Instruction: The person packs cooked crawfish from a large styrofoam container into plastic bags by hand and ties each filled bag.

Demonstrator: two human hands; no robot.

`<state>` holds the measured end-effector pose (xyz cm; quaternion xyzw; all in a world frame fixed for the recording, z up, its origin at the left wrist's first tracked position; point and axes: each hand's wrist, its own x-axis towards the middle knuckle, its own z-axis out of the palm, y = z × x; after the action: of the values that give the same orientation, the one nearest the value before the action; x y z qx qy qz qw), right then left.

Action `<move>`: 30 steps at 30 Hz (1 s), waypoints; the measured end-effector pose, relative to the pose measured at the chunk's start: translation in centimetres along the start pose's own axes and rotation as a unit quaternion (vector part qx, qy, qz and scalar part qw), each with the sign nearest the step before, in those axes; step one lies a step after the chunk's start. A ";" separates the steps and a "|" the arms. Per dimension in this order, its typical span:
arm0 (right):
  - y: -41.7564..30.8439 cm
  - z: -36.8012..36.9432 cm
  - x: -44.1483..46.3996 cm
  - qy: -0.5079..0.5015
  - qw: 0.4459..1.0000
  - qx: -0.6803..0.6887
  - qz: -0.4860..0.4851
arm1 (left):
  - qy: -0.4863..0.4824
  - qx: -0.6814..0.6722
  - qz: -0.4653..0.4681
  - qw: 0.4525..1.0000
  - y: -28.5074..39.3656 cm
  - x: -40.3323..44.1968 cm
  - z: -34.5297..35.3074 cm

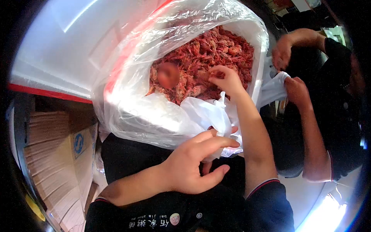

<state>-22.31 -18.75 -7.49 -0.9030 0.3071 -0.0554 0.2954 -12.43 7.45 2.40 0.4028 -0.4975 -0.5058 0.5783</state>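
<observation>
Red crayfish [220, 46] are heaped in a white box [262, 62] lined with a clear plastic liner [131, 73]. My right hand [228, 80] reaches over the near right part of the heap, thumb and fingertips closed around a crayfish [202, 75] there; exactly how it is gripped is partly hidden. At the near rim, a crumpled white plastic bag [216, 116] hangs from my left hand [193, 162]. That hand's fingers hook the bag, while its thumb sticks out. Its contents cannot be made out.
At right, a co-worker's hand [296, 91] holds another white bag [273, 89]; their other hand [282, 52] is beside it. A large white panel with a red edge [50, 92] stands upper left. Stacked cardboard [54, 154] lies lower left. A bright light [324, 214] shines lower right.
</observation>
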 end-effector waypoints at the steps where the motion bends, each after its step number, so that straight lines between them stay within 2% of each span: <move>1: -0.1 -0.6 -0.1 0.017 0.993 0.072 0.093 | -0.002 0.000 0.001 1.000 0.1 -0.1 -0.1; 2: -0.1 -1.0 -0.3 0.034 0.972 0.143 0.185 | 0.007 -0.009 -0.028 1.000 0.3 -0.2 -0.2; 4: -0.9 -1.7 -0.8 0.070 0.971 0.153 0.172 | 0.014 -0.017 -0.056 0.998 0.5 -0.2 -0.4; 6: -0.8 -1.9 -1.0 0.106 0.929 0.297 0.194 | 0.024 -0.010 -0.052 0.998 0.4 -0.1 -0.4; 8: -1.3 -2.7 -1.8 0.115 0.921 0.320 0.188 | 0.018 0.008 -0.012 1.000 -0.9 -0.2 -0.1; 10: -1.7 -3.6 -2.5 0.137 0.854 0.467 0.184 | 0.106 -0.059 0.025 0.992 -1.4 0.2 0.6; 12: -2.3 -4.8 -3.5 0.158 0.845 0.473 0.192 | 0.105 -0.104 -0.037 0.988 -0.2 -0.1 0.4; 14: -3.2 -6.1 -5.3 0.122 0.824 0.544 0.097 | 0.201 -0.298 -0.072 0.930 0.1 0.0 0.2; 16: -4.7 -7.2 -7.5 0.119 0.832 0.534 0.091 | 0.230 -0.303 -0.056 0.923 -0.2 0.4 0.1; 18: -6.4 -7.6 -9.1 0.029 0.917 0.396 0.049 | 0.245 -0.306 -0.059 0.918 -0.4 0.2 0.1; 20: -9.7 -6.2 -9.6 -0.088 0.945 0.294 0.117 | 0.253 -0.295 -0.071 0.919 -0.3 0.0 0.5; 22: -10.2 -2.5 -9.9 -0.169 0.972 0.132 -0.093 | 0.200 -0.235 -0.060 0.949 -0.1 -0.1 1.3; 24: -12.4 -2.2 -10.9 -0.176 0.982 0.050 -0.046 | 0.164 -0.177 -0.043 0.970 -0.1 -0.2 1.4; 26: -11.5 -1.7 -10.9 -0.181 0.979 0.041 -0.079 | 0.147 -0.143 -0.029 0.978 -0.2 -0.3 1.1; 28: -12.4 -2.2 -10.8 -0.195 0.976 0.096 -0.005 | 0.151 -0.134 -0.019 0.979 0.0 -0.5 0.7; 30: -10.5 -0.6 -10.7 -0.200 0.977 0.075 -0.009 | 0.179 -0.144 -0.015 0.973 0.0 -0.7 0.4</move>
<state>-25.57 -6.09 -0.20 -0.8741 0.2284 0.1004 0.4167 -12.80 8.20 2.39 0.4064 -0.3019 -0.5005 0.7023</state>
